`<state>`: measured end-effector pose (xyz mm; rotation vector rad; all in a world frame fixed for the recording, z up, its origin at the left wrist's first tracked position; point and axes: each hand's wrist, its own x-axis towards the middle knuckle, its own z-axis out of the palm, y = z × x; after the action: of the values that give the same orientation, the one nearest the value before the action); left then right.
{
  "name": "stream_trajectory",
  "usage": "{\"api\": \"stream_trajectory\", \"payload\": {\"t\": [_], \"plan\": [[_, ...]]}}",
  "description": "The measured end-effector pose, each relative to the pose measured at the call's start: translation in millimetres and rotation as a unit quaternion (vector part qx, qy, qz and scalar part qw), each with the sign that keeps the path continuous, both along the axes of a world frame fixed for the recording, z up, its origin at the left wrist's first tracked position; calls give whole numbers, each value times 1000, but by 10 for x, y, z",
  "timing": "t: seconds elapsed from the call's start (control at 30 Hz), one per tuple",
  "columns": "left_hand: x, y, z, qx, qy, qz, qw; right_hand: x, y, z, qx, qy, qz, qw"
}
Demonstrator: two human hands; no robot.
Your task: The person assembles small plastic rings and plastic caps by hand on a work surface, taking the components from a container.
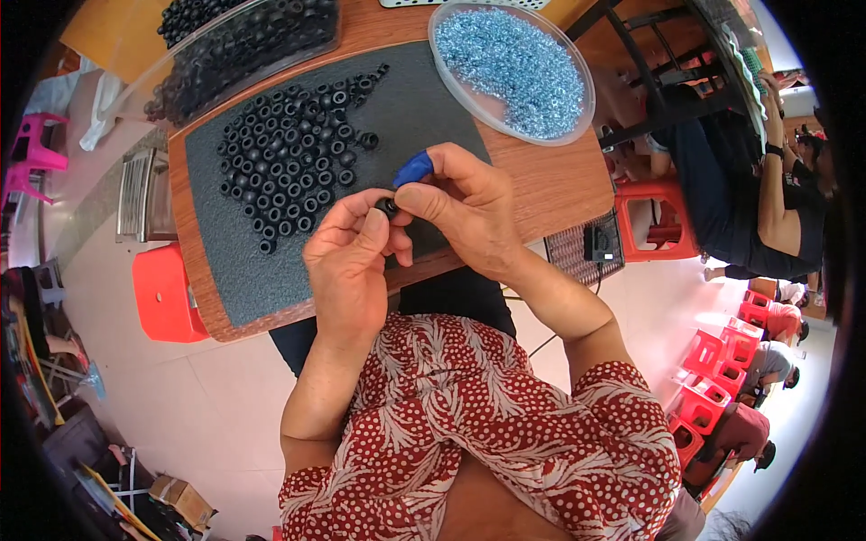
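Between the thumb and fingers of my left hand (350, 257) is a small black ring-shaped part (387, 206), held over the near edge of the mat. My right hand (469, 212) meets it from the right, thumb and index finger pinched together at the part's rim. A blue finger cover (415, 169) sits on the right index fingertip. Whatever that pinch holds is hidden. Beyond my hands, many similar black parts (284, 153) lie loose on the dark mat (401, 99), most showing their round openings.
At the far right of the wooden table (555, 185) stands a clear round tub (487, 115) of tiny bluish, shiny pieces (519, 68). A clear bin (253, 68) of black parts is at the far left. Red stools (167, 293) flank the table; a person (722, 180) sits at right.
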<state>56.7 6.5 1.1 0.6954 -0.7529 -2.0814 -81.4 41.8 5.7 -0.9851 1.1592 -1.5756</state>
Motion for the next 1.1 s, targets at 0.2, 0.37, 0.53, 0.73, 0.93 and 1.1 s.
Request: {"api": "stream_trajectory", "payload": {"t": [0.2,0.37,0.53,0.73,0.93,1.1], "plan": [[21,-22,-43,8,13,26,1000,-23,12,-51,-7,61,-5,998],[34,-21,-72,1,18,25,1000,-99,43,-33,-34,209,-11,977],[13,-10,-35,-17,8,36,999,-172,22,34,-128,379,7,916],[27,-20,-34,-10,7,34,999,-112,67,51,-195,539,-30,819],[27,-19,-42,-3,13,13,1000,-131,54,-1,-202,487,-57,848],[32,-33,-83,2,6,20,1000,-136,99,38,-46,205,-6,978]]}}
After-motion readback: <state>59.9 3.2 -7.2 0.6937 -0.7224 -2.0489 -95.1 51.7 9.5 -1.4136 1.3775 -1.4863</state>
